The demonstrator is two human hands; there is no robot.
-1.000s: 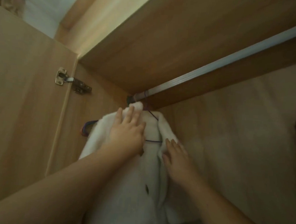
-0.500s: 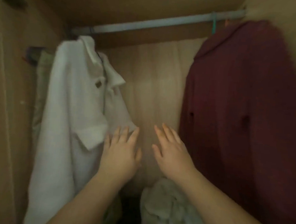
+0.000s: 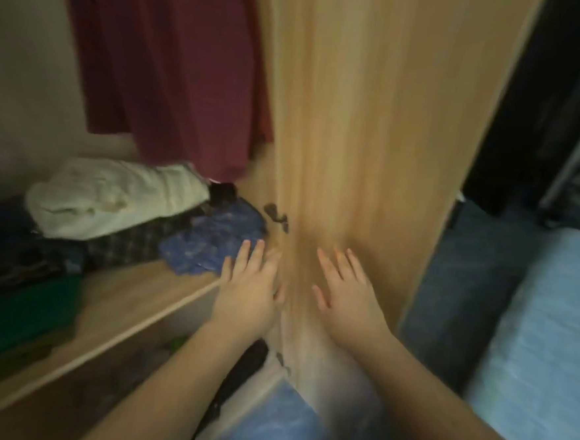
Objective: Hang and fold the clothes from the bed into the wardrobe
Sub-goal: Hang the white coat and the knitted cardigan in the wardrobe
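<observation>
My left hand (image 3: 249, 285) and my right hand (image 3: 348, 292) are both held out flat with straight fingers and hold nothing. They hover in front of the wardrobe's open wooden door (image 3: 374, 129). A dark red garment (image 3: 166, 60) hangs inside the wardrobe at the upper left. On the wardrobe shelf (image 3: 129, 294) lie a cream folded cloth (image 3: 111, 200), a blue patterned cloth (image 3: 211, 242) and a green folded piece (image 3: 17, 317). The bed (image 3: 548, 341) with a pale blue sheet lies at the right.
A checked dark garment (image 3: 132, 243) lies under the cream cloth. Below the shelf is a lower compartment with dark clothes (image 3: 240, 364). Dark blue floor (image 3: 465, 300) runs between the door and the bed. A dark curtain or doorway (image 3: 548, 83) stands at the upper right.
The view has swung down and to the right, from the rail and the hanging white shirt to the shelf, door and bed. Both hands left the white shirt and stay flat and empty.
</observation>
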